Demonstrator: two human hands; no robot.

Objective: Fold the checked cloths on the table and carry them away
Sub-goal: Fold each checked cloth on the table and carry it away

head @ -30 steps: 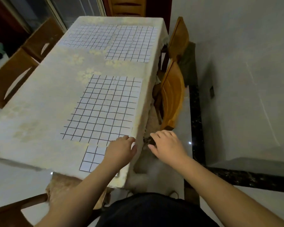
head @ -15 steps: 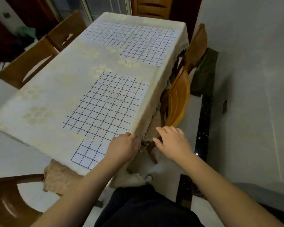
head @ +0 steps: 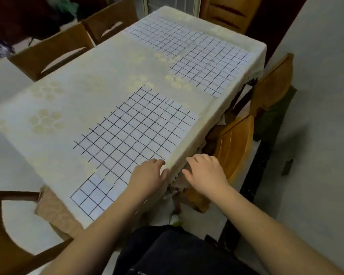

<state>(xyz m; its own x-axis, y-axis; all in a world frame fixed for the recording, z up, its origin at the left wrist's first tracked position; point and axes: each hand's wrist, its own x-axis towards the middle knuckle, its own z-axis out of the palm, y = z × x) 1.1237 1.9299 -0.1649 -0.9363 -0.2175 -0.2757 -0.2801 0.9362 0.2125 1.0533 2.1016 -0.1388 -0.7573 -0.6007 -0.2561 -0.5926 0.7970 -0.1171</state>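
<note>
Several white cloths with black checks lie flat on the cream-covered table (head: 72, 108). The nearest large cloth (head: 135, 128) spreads across the middle, and a smaller checked cloth (head: 95, 193) lies at the near edge. Two more lie at the far end, one on the left (head: 163, 32) and one on the right (head: 211, 64). My left hand (head: 149, 175) rests on the near right corner of the large cloth, its fingers curled loosely at the table edge. My right hand (head: 207, 171) hovers just past the table's right edge with its fingers spread and nothing in it.
Wooden chairs stand round the table: two on the left (head: 54, 54), one at the far end (head: 228, 12), two on the right (head: 234, 147), one at the near left (head: 6, 235). A dark green cloth (head: 274, 116) hangs on a right chair. The wall is close on the right.
The view has swung so the table now sits further left and more of it shows. Both hands stay at the table's near right corner, hardly moved.
</note>
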